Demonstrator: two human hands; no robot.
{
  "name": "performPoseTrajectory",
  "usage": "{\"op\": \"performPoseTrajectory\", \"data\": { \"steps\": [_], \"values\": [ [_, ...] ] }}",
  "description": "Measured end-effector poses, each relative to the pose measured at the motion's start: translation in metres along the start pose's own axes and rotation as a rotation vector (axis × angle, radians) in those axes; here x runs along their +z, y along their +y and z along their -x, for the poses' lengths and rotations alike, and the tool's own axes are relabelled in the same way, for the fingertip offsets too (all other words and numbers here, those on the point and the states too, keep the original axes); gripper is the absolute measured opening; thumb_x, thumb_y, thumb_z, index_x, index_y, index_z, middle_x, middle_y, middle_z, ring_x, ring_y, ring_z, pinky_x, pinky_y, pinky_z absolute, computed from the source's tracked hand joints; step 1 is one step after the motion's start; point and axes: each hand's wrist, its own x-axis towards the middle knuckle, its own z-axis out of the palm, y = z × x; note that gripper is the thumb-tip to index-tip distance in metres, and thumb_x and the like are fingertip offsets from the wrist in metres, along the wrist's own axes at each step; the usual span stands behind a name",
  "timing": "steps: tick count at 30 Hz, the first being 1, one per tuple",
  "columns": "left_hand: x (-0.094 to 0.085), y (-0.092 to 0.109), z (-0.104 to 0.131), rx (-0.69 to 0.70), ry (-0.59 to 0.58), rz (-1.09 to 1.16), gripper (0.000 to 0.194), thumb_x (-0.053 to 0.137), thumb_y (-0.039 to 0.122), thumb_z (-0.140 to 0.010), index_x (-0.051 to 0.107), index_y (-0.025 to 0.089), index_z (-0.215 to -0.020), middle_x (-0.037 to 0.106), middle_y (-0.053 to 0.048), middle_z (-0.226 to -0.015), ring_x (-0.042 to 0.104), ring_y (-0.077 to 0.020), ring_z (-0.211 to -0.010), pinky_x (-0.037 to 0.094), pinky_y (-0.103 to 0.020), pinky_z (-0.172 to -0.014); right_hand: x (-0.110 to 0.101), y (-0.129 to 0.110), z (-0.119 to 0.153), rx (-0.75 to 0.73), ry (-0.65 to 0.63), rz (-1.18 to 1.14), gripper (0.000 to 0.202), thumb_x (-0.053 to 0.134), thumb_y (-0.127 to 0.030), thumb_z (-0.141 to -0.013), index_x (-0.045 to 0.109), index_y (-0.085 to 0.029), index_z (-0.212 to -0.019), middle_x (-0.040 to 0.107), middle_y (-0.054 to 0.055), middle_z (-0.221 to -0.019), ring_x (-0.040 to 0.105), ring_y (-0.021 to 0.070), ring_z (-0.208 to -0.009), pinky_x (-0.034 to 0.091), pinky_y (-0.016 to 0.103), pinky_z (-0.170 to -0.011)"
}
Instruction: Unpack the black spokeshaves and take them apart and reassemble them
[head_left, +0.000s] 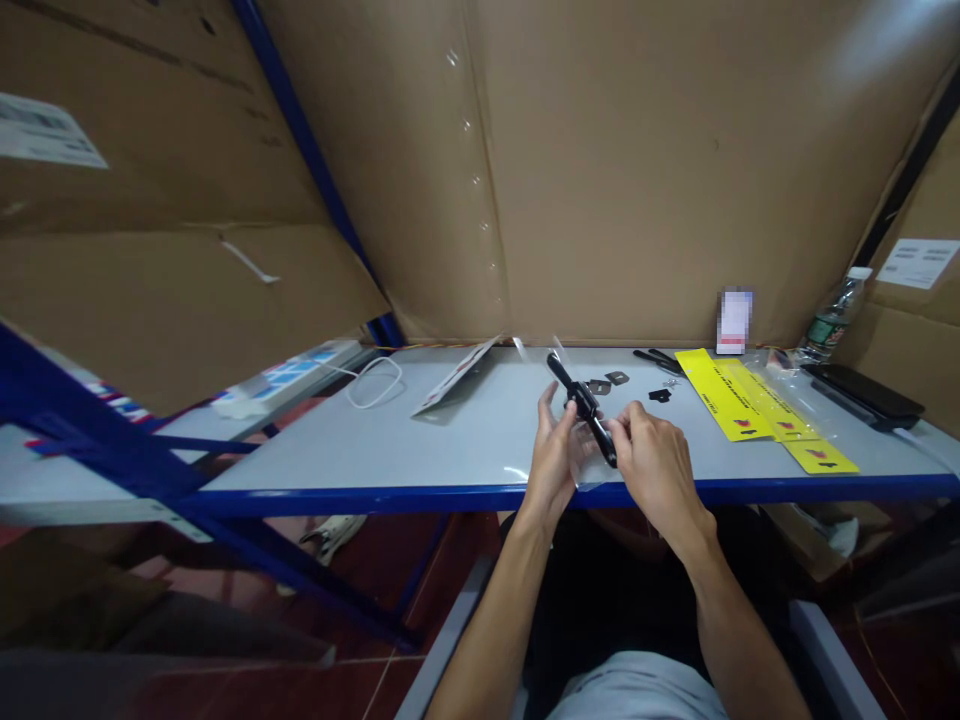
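A black spokeshave point(582, 398), two-handled with a thicker middle, is held aslant above the front of the table. My left hand point(553, 445) is closed around its middle, with a clear plastic bag point(591, 470) under and behind the tool. At the near handle, my right hand point(654, 450) has its thumb and fingers pinched together on it. Beyond the tool lie small slotted metal plates point(616, 378). A small black part point(660, 396) rests to the right of them.
Yellow printed cards point(724, 395) and clear plastic lie at right. Behind them are a black-handled tool point(660, 360), an upright phone point(734, 320), a bottle point(832, 318) and a black flat case point(862, 393). At left are a printed sheet point(456, 378) and a white cable point(375, 382).
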Motion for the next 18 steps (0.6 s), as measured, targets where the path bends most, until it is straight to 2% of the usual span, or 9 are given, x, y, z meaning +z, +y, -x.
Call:
{"op": "performPoseTrajectory", "data": {
  "steps": [5,7,9,12,14,16,18],
  "values": [
    [0.0,0.0,-0.001,0.042,0.09,0.013,0.087,0.085,0.017,-0.071,0.039,0.028,-0.144,0.07,0.001,-0.091,0.072,-0.0165,-0.082,0.056,-0.028,-0.08,0.009,-0.003,0.01,-0.091,0.025,-0.01,0.02,0.051,-0.026,-0.104,0.067,-0.02,-0.116,0.074,0.01,-0.113,0.073,0.0232,-0.1,0.048,0.029,-0.076],
    [0.001,0.001,0.001,0.05,0.101,0.026,0.086,0.084,0.015,-0.072,0.038,0.029,-0.143,0.069,0.001,-0.091,0.074,-0.0183,-0.085,0.057,-0.031,-0.083,0.014,-0.003,0.012,-0.088,0.038,-0.013,0.021,0.06,-0.027,-0.1,0.066,-0.021,-0.118,0.073,0.011,-0.116,0.072,0.0251,-0.101,0.05,0.031,-0.076],
    [0.002,0.002,0.003,0.047,0.076,0.04,0.086,0.084,0.018,-0.074,0.036,0.03,-0.143,0.069,0.001,-0.091,0.076,-0.0214,-0.088,0.058,-0.035,-0.086,0.017,0.001,0.012,-0.074,0.062,-0.057,0.016,0.064,-0.024,-0.096,0.067,-0.021,-0.111,0.073,0.01,-0.113,0.072,0.0264,-0.101,0.051,0.032,-0.075],
    [0.002,0.005,0.003,0.029,0.045,0.06,0.081,0.084,0.029,-0.079,0.035,0.03,-0.144,0.069,0.0,-0.091,0.076,-0.0238,-0.089,0.06,-0.039,-0.084,0.018,0.01,0.006,-0.044,0.191,-0.237,0.006,0.059,-0.019,-0.095,0.063,-0.022,-0.098,0.075,0.008,-0.099,0.073,0.026,-0.093,0.052,0.034,-0.075],
    [0.001,0.006,0.002,-0.027,0.017,0.063,0.076,0.078,0.046,-0.086,0.033,0.029,-0.146,0.069,-0.003,-0.091,0.076,-0.025,-0.086,0.061,-0.04,-0.08,0.017,0.016,0.001,-0.042,0.33,-0.404,0.003,0.057,-0.023,-0.096,0.059,-0.022,-0.094,0.074,0.007,-0.091,0.072,0.0242,-0.084,0.053,0.034,-0.073],
    [-0.001,0.008,0.001,-0.098,-0.039,0.059,0.076,0.066,0.062,-0.091,0.031,0.028,-0.149,0.069,-0.005,-0.092,0.075,-0.0256,-0.08,0.062,-0.042,-0.075,0.012,0.021,-0.004,-0.065,0.458,-0.594,0.009,0.056,-0.032,-0.098,0.055,-0.024,-0.093,0.073,0.004,-0.087,0.071,0.0216,-0.076,0.055,0.033,-0.066],
    [-0.002,0.009,0.0,-0.137,-0.108,0.053,0.079,0.059,0.069,-0.092,0.029,0.028,-0.153,0.068,-0.006,-0.091,0.075,-0.0253,-0.076,0.063,-0.042,-0.071,0.002,0.024,-0.009,-0.076,0.568,-0.766,0.018,0.057,-0.041,-0.099,0.052,-0.025,-0.094,0.072,0.001,-0.082,0.07,0.0193,-0.067,0.056,0.032,-0.061]
  ]
}}
